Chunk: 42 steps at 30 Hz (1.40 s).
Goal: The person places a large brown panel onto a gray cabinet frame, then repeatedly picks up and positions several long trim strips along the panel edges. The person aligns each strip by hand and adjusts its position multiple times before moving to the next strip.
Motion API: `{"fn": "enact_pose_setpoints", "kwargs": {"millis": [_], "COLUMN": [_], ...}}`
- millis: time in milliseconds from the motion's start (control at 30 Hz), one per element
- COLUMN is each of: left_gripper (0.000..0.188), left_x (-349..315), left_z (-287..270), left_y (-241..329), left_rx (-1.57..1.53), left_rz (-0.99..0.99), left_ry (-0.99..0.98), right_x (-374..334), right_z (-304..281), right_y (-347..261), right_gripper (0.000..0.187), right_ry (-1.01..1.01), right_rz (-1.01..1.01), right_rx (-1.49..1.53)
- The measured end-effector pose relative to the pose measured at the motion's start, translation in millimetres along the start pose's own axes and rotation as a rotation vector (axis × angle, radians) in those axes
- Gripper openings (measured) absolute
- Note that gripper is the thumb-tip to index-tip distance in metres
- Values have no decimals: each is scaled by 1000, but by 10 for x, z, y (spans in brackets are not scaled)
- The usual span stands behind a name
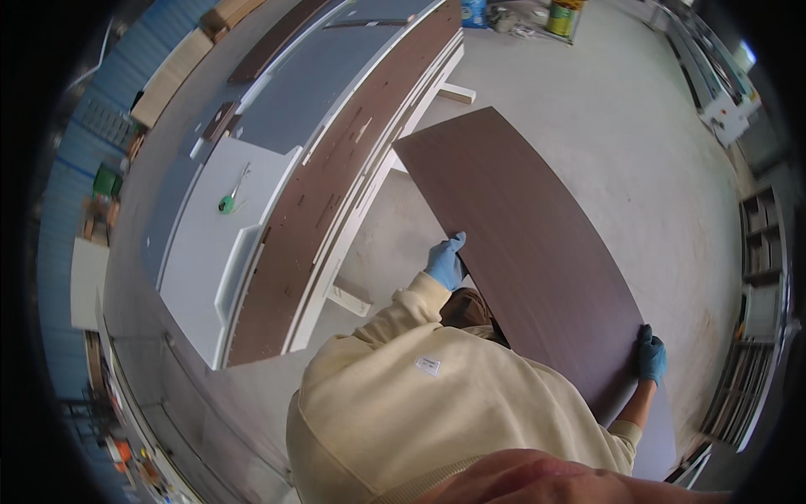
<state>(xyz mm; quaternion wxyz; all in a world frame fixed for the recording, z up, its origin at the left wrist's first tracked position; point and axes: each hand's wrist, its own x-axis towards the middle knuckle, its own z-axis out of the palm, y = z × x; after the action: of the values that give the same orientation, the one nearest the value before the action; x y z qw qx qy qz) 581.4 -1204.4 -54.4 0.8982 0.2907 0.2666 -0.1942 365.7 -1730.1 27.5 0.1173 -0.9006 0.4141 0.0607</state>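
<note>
A long, dark brown wood-grain panel is held up slantwise before my body, off the stack of boards. My left hand, in a blue glove, grips its left long edge. Around the opposite edge, lower down, closes my right hand, also gloved; its fingertips are partly hidden by the board. The panel's far end comes close to the edge of a stack of brown and white boards on my left. Whether that end touches the stack I cannot tell. My body hides part of the near end.
On the stack lie a white panel and a small green-handled tool. White supports stick out beneath it. Far off stand a yellow-green bucket and a long machine. Shelving stands at the right.
</note>
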Motion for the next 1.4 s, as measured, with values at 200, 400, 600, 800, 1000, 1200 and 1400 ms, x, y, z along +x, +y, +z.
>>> {"fn": "enact_pose_setpoints", "kwargs": {"millis": [200,400,600,800,1000,1200,1400], "left_gripper": [46,44,45,45,44,45,52], "left_x": [828,1809,2520,3550,4717,5460,6265], "left_z": [390,898,1148,1230,1773,2065,1863], "left_y": [537,1309,2181,2811,3510,4052,4612], "left_rx": [-63,-170,-296,-402,-468,-554,-643], "left_rz": [176,358,432,530,600,713,833], "left_ry": [64,178,191,309,469,497,664], "right_x": [1875,3305,4348,5369,6439,6802,6517], "right_z": [57,-95,-133,118,179,295,858], "right_y": [-1502,-3567,-5489,-7653,-10206,-12670,-14846], "right_gripper": [77,73,71,69,70,69,73], "right_ry": [66,68,-6,-57,-72,-133,-194], "right_rz": [-253,-489,-667,-840,-1053,-1317,-1569], "right_rx": [-39,-34,-96,-135,-135,-148,-291]}}
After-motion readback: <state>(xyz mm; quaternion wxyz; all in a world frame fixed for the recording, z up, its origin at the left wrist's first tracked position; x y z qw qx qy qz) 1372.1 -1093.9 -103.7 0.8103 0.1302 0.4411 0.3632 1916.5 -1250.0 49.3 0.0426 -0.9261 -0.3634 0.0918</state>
